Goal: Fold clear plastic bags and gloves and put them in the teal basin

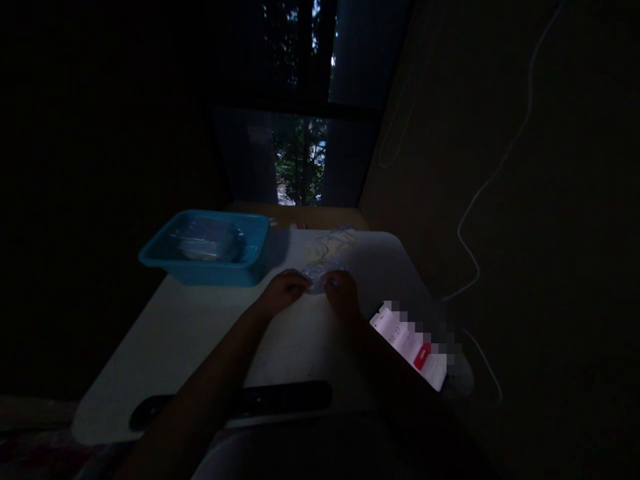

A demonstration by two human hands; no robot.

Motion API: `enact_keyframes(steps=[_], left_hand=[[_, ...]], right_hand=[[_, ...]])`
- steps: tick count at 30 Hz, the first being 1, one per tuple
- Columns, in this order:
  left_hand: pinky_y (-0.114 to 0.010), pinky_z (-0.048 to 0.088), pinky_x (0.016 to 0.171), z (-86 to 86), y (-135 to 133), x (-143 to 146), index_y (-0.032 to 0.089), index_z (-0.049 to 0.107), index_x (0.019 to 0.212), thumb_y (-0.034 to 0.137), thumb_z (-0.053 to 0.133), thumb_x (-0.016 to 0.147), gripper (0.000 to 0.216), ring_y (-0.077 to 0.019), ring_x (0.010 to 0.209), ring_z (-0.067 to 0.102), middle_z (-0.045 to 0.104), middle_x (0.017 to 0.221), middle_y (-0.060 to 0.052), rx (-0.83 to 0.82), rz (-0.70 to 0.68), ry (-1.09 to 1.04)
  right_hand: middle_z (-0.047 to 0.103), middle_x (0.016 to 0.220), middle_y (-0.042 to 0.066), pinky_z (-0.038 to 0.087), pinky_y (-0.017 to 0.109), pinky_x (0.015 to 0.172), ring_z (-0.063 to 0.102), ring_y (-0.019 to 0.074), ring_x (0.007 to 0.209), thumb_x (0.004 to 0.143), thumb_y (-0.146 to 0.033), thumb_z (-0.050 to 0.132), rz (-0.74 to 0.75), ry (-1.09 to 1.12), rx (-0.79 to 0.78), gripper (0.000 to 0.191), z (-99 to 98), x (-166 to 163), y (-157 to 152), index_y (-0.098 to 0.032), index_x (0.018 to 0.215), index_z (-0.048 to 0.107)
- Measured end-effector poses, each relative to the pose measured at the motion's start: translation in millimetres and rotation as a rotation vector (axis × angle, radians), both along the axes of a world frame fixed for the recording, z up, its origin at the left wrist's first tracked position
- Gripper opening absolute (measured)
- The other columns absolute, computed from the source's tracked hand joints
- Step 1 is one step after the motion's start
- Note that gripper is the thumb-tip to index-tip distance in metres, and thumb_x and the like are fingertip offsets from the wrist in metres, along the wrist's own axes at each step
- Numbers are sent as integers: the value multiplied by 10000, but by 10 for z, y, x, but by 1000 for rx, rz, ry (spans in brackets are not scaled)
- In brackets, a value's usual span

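Both hands are over the middle of a white table [210,327], on either side of a crinkled clear plastic bag [316,283]. My left hand [287,290] pinches the bag's left edge between its fingers. On the other side my right hand [341,290] has its fingers closed on the right edge. Just beyond the bag lies a pale, cream-coloured bundle [327,245] that looks wrapped in clear plastic; the dim light hides what it is.
A blue plastic basin [215,275] at the back left holds clear plastic packages [207,240]. At the right edge rests a lit phone [407,347]. A long black strip [285,398] runs along the front edge. A white cable [480,193] hangs down the right wall.
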State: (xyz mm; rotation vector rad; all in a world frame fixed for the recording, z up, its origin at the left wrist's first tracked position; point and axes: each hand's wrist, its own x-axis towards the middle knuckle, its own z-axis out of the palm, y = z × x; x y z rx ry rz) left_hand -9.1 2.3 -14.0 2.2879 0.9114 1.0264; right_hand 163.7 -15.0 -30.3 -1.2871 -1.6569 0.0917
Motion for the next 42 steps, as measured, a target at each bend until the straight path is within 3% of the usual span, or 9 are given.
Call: enact_keyframes(steps=[42], left_hand=[[-283,463,745,-14,1,0,161,682,792,183,504,729,190,-147,784,583,654,809,-62,-35,29,-20]], right_hand=[[621,712,36,439,303,734,547,166,731,642,-93,445,-21,-14,25,174,-3,-10,-3,-196,667,583]])
